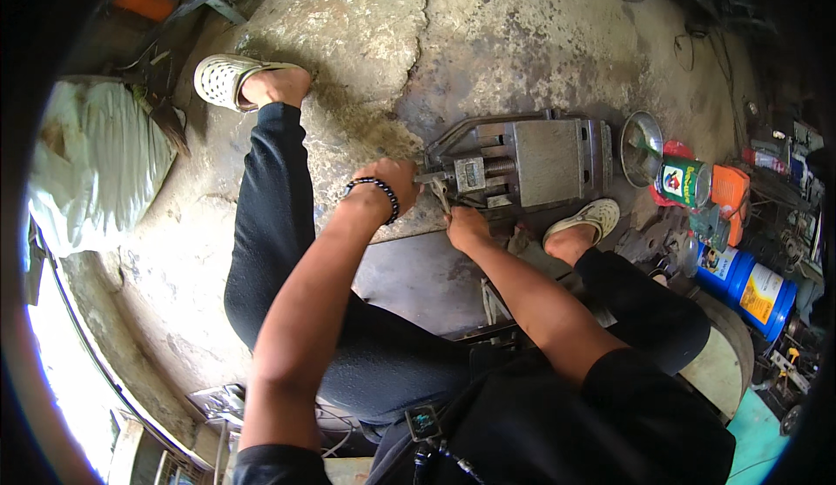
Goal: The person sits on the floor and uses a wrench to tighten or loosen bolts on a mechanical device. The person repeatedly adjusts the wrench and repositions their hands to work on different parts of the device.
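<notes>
Vise point(549, 163) has floor point(522, 41) stretching past its far edge; at its left end, left hand point(394, 185) and right hand point(469, 227) curl their fingers, grip unclear.

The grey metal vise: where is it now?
In the head view, the vise lies on the floor right of centre, beyond the right hand, with a round dish off its right end.

The left hand point(394, 182) and right hand point(470, 227) are at one end of a metal vise point(547, 161). The right grips a thin bar point(441, 193); a green can point(682, 181) sits to their right.
</notes>
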`<control>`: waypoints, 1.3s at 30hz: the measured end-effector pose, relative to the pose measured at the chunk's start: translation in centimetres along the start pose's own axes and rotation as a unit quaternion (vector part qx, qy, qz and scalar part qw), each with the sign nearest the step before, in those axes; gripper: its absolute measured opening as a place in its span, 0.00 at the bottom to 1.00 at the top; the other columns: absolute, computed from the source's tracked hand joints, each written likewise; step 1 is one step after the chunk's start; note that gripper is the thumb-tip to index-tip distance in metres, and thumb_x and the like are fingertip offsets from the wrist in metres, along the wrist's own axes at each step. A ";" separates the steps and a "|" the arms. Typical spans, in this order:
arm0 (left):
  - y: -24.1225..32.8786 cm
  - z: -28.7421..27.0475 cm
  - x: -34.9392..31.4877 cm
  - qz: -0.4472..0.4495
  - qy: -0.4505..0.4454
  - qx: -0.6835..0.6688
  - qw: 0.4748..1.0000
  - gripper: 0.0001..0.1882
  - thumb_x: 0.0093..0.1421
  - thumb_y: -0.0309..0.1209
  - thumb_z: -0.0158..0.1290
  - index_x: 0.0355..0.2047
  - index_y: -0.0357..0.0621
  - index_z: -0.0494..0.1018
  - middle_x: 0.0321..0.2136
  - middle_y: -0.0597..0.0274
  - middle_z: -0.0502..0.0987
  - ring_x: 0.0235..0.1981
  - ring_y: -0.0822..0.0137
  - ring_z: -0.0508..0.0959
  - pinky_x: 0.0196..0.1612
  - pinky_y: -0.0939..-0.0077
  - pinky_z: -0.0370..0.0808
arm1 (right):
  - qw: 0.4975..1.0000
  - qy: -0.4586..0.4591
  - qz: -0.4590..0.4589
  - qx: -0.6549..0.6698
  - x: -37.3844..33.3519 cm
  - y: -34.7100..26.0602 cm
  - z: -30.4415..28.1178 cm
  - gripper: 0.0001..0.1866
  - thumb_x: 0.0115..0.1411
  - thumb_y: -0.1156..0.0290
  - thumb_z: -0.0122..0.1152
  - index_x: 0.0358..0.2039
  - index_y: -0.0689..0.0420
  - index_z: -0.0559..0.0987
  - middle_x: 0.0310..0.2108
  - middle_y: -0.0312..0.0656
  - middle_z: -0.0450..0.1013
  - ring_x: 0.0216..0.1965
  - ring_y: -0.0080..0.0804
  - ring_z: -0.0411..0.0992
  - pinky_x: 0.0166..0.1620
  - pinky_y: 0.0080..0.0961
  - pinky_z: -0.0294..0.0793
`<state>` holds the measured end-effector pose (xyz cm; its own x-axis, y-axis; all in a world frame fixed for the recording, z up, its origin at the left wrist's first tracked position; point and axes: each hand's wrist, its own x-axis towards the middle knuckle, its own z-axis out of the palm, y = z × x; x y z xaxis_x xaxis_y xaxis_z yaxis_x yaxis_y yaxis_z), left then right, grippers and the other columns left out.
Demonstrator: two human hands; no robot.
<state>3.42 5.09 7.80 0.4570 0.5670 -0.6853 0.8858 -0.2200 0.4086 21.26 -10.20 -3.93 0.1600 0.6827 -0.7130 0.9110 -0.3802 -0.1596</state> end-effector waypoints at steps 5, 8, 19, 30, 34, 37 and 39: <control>-1.2 -4.4 -5.1 0.038 0.132 -0.118 0.983 0.20 0.61 0.43 0.53 0.50 0.46 0.74 0.39 0.48 0.80 0.43 0.50 0.80 0.47 0.60 0.76 | 0.996 -0.085 -0.035 0.008 -5.1 1.5 -2.5 0.14 0.64 0.62 0.50 0.39 0.60 0.77 0.37 0.55 0.76 0.42 0.53 0.75 0.44 0.49 0.73; -2.5 -5.4 -4.7 -0.006 0.108 -0.052 0.993 0.21 0.61 0.44 0.54 0.49 0.46 0.74 0.36 0.47 0.81 0.42 0.50 0.80 0.46 0.59 0.76 | 0.988 -0.106 -0.105 -0.034 -6.6 1.5 -8.6 0.14 0.64 0.64 0.49 0.40 0.60 0.76 0.38 0.54 0.76 0.42 0.54 0.74 0.46 0.49 0.72; -3.5 -8.3 -4.9 0.014 0.196 -0.076 0.978 0.21 0.61 0.45 0.52 0.47 0.44 0.73 0.34 0.45 0.80 0.39 0.48 0.80 0.43 0.58 0.76 | 0.806 -0.258 -0.234 -0.479 11.8 -14.1 -23.2 0.17 0.56 0.57 0.63 0.33 0.60 0.83 0.28 0.49 0.78 0.30 0.45 0.74 0.36 0.42 0.72; -4.5 -9.7 -5.9 0.020 0.219 -0.133 0.966 0.20 0.59 0.41 0.56 0.47 0.42 0.73 0.36 0.45 0.79 0.40 0.49 0.79 0.43 0.60 0.77 | 0.720 -0.410 -0.173 -0.532 15.3 -20.0 -16.8 0.10 0.54 0.62 0.67 0.29 0.55 0.85 0.35 0.42 0.78 0.35 0.37 0.76 0.41 0.37 0.73; -4.5 -9.4 -5.3 0.014 0.212 -0.099 0.972 0.20 0.59 0.42 0.54 0.47 0.44 0.73 0.35 0.45 0.79 0.39 0.48 0.80 0.43 0.58 0.76 | 0.816 -0.149 -0.264 -0.492 7.1 -14.9 -17.6 0.08 0.55 0.69 0.57 0.30 0.55 0.84 0.34 0.49 0.79 0.37 0.44 0.78 0.39 0.40 0.76; -3.9 -8.7 -5.3 0.029 0.225 -0.092 0.969 0.21 0.60 0.43 0.53 0.47 0.43 0.73 0.34 0.45 0.79 0.39 0.48 0.80 0.43 0.58 0.77 | 0.935 -0.011 -0.155 -0.320 0.3 -9.2 -16.0 0.09 0.56 0.69 0.54 0.30 0.57 0.82 0.29 0.55 0.78 0.34 0.52 0.78 0.38 0.44 0.77; -3.4 -8.1 -5.3 0.034 0.204 -0.078 0.975 0.20 0.61 0.44 0.53 0.47 0.44 0.73 0.33 0.45 0.80 0.39 0.47 0.80 0.43 0.56 0.77 | 0.984 0.050 -0.049 -0.162 -3.3 -6.1 -12.6 0.10 0.59 0.67 0.54 0.31 0.57 0.81 0.28 0.56 0.77 0.33 0.56 0.76 0.38 0.48 0.75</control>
<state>-2.65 9.24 14.91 0.4155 0.8315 -0.3688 0.8170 -0.1630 0.5531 19.99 -2.29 8.04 0.0873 0.7703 -0.6316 0.9948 -0.1012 0.0139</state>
